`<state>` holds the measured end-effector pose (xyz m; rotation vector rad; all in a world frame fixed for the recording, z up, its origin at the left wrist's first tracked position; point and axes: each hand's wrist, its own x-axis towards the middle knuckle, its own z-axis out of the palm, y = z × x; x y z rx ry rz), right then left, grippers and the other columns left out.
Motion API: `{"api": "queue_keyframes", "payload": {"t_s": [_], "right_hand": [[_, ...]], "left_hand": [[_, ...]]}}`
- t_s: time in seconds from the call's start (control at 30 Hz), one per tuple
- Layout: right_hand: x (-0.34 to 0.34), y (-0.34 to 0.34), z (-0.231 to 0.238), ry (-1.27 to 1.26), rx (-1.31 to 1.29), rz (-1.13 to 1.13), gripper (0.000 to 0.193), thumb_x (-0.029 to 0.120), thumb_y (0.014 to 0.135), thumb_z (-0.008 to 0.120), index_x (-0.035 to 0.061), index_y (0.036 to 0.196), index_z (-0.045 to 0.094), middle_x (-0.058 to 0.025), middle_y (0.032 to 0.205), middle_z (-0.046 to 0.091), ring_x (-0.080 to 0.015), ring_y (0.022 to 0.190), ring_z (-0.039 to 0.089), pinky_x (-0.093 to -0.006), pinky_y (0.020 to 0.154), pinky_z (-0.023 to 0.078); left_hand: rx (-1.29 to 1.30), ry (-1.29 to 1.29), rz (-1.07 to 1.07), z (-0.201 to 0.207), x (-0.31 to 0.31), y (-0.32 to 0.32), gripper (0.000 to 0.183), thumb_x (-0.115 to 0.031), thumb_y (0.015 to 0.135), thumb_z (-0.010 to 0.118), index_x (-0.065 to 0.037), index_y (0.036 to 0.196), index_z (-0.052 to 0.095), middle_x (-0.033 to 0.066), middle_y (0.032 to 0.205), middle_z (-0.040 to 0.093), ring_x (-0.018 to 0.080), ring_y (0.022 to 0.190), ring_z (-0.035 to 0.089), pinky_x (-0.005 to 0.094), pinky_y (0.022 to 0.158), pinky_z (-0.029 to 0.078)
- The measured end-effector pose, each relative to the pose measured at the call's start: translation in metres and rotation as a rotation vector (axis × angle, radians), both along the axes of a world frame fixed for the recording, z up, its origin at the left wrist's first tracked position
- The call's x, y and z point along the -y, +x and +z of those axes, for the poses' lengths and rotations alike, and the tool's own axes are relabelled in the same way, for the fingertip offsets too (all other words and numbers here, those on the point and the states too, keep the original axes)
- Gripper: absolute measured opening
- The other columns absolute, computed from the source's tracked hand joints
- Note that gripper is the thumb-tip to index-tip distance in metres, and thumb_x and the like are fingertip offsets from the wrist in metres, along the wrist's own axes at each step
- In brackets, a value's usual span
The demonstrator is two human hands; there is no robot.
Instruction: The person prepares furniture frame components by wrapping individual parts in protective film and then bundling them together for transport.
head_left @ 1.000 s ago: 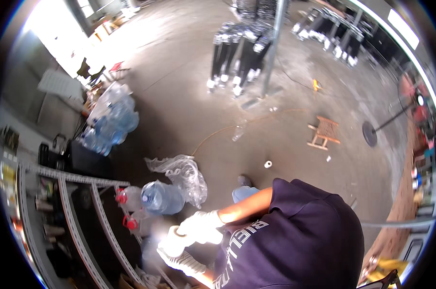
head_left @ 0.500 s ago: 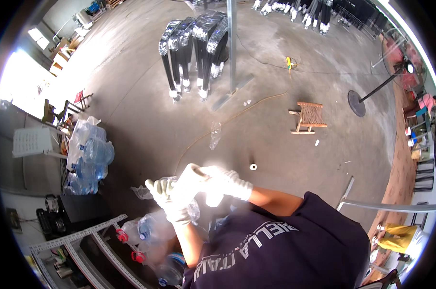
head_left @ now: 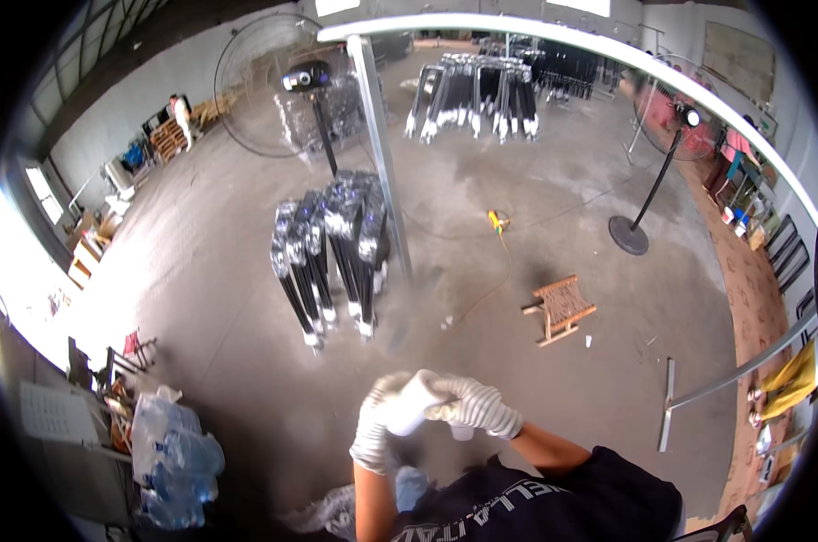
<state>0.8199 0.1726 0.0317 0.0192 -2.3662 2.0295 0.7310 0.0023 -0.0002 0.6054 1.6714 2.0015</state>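
Observation:
Both my hands wear white knitted gloves and meet in front of my body at the lower middle. My left hand [head_left: 373, 423] is closed around a smooth white roll [head_left: 414, 403], which is tilted up to the right. With fingers bent together, my right hand [head_left: 479, 406] grips the roll's right-hand side; its fingertips touch the roll. Just below the right hand shows a small white cylindrical piece [head_left: 462, 433], and I cannot tell whether that hand holds it too.
Plastic-wrapped black frames [head_left: 337, 226] stand beyond my hands, by a metal post [head_left: 379, 154]. A low wooden stool [head_left: 563, 305] sits to the right, a pedestal fan [head_left: 627, 235] behind it. Large clear bottles [head_left: 179, 461] are stacked at left. A yellow tool [head_left: 497, 222] trails a cord.
My view has tilted up, bringing the overhead rail and fans into sight. My hands have drawn together; the left, earlier raised apart at the left with fingers up, is now wrapped round the roll.

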Motion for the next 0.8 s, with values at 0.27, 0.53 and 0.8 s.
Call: {"api": "queue_keyframes", "payload": {"t_s": [0.27, 0.53, 0.8], "right_hand": [[0.034, -0.098, 0.088, 0.343, -0.135, -0.181, 0.056, 0.028, 0.075, 0.071, 0.0065, 0.122, 0.051, -0.0128, 0.108, 0.06, -0.024, 0.097, 0.059, -0.032, 0.085, 0.046], [0.056, -0.165, 0.134, 0.003, -0.271, -0.453, 0.067, 0.023, 0.072, 0.073, 0.0103, 0.131, 0.042, -0.0084, 0.097, 0.059, -0.0182, 0.086, 0.058, -0.0312, 0.077, 0.048], [-0.01, -0.279, 0.159, 0.182, -0.387, -0.565, 0.078, 0.03, 0.063, 0.077, 0.0069, 0.128, 0.042, -0.0126, 0.109, 0.059, -0.0223, 0.103, 0.057, -0.0339, 0.088, 0.044]], "left_hand": [[-0.218, -0.122, -0.293, 0.094, 0.034, -0.104, 0.079, -0.019, 0.07, 0.076, -0.012, 0.135, 0.032, 0.0096, 0.119, 0.05, 0.0193, 0.105, 0.05, 0.0325, 0.086, 0.045], [-0.214, 0.143, -0.343, 0.111, 0.013, -0.196, 0.075, -0.017, 0.072, 0.074, -0.006, 0.133, 0.031, 0.0102, 0.12, 0.049, 0.0202, 0.109, 0.05, 0.0333, 0.091, 0.042], [-0.472, 0.22, -0.242, 0.155, -0.075, -0.293, 0.082, -0.026, 0.071, 0.077, -0.009, 0.133, 0.026, 0.0096, 0.121, 0.045, 0.0209, 0.11, 0.047, 0.0324, 0.09, 0.043]]}}
